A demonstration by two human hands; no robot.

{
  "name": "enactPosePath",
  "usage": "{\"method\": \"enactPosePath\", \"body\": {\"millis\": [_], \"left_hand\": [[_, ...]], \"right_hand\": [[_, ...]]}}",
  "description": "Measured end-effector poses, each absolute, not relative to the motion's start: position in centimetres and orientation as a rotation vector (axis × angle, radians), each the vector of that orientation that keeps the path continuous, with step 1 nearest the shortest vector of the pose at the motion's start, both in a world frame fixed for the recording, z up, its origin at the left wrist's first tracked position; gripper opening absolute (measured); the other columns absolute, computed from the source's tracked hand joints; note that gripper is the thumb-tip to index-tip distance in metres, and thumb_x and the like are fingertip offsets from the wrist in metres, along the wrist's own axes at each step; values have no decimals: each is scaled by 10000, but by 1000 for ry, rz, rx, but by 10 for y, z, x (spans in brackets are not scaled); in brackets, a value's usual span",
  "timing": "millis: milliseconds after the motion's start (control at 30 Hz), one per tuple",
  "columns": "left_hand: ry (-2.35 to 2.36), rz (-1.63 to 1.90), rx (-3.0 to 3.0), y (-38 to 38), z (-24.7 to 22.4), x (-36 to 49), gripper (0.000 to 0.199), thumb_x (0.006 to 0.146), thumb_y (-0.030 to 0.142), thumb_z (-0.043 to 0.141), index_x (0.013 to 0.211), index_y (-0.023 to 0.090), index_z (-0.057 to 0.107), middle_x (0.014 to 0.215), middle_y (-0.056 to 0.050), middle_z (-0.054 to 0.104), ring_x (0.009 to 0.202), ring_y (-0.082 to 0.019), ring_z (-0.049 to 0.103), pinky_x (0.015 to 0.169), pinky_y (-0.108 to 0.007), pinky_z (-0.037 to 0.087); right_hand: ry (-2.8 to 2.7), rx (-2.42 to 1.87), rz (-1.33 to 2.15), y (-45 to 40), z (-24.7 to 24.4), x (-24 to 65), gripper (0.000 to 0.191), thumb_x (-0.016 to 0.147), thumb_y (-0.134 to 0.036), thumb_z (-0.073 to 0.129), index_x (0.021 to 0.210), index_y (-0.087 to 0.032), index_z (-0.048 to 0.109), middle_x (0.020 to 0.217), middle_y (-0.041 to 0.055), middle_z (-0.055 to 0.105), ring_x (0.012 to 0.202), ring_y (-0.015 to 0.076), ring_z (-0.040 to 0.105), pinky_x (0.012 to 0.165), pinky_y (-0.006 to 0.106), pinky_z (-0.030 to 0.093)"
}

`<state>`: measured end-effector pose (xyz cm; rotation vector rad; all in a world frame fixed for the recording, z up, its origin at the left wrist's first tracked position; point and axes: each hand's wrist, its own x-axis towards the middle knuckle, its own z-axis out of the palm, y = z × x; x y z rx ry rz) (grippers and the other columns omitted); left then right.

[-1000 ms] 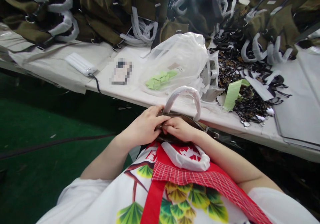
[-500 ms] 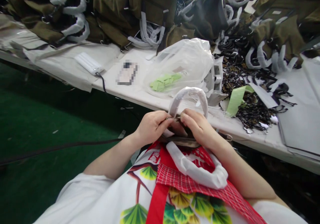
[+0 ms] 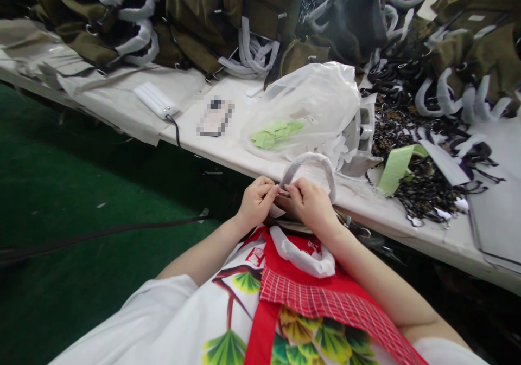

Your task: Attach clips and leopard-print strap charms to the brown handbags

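A bag with a brown opening point(image 3: 287, 209) is held against my apron at the table's front edge. Its far handle point(image 3: 313, 158), wrapped in white, arches up behind my fingers, while the near wrapped handle point(image 3: 303, 259) droops over the red apron. My left hand point(image 3: 257, 203) is closed, thumb and fingers pinching at the bag's upper rim. Close beside it, my right hand point(image 3: 312, 205) pinches the same rim near the foot of the far handle. The fingertips nearly meet, and the small detail between them is too hidden to make out. Most of the bag's body is out of sight.
On the white table point(image 3: 195, 147) lie a power bank point(image 3: 157, 99) with a cable, a pixelated phone point(image 3: 215, 116) and a clear plastic bag point(image 3: 321, 94) around green slips. Rightward are a heap of dark chains point(image 3: 427, 197) and a green strip point(image 3: 396, 170). Olive bags point(image 3: 195, 23) line the back.
My right hand has come left towards the left hand, bringing the fingertips closer together. The near handle has swung left and inward. The camera view has shifted slightly.
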<state>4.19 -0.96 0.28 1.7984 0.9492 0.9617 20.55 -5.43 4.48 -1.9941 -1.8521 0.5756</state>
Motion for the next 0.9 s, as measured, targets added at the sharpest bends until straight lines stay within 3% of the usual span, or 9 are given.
{"method": "enactPosePath", "body": {"millis": [400,900], "left_hand": [[908,841,1733,-4,0,36,396,980,375,463,825,174,767,796,-35,568,776,-153,572,689,-265,468],[912,850,1751,-4,0,35,401,980,378,459,788,176,748,789,-34,574,759,-155,575,678,-276,473]], "right_hand": [[-2134,-2153,261,-57,47,191,268,1019,-321,423,848,-184,577,768,55,665,712,210,638,616,298,342],[-2151,-2074,190,-58,44,189,305,1031,-346,396,839,-186,572,754,72,658,708,209,640,602,298,339]]}}
